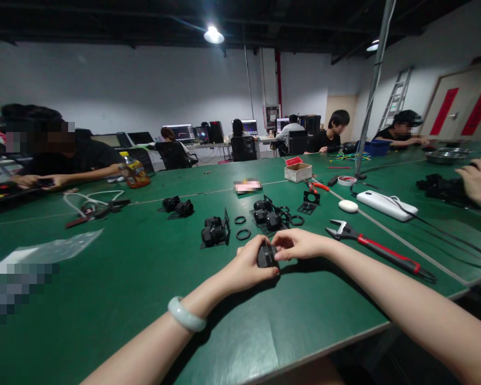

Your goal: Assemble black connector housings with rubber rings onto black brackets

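The left hand clamps its fingers on a black plastic fitting at five o'clock from centre; fingers of the right hand touch its three-o'clock edge, their grip unclear; steady left support should prevent slipping.

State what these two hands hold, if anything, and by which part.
A black piece: the left hand holds its left side; the right hand is at its right edge, grip unclear.

Forearms converging; left hand curled, right hand bent close beside it.
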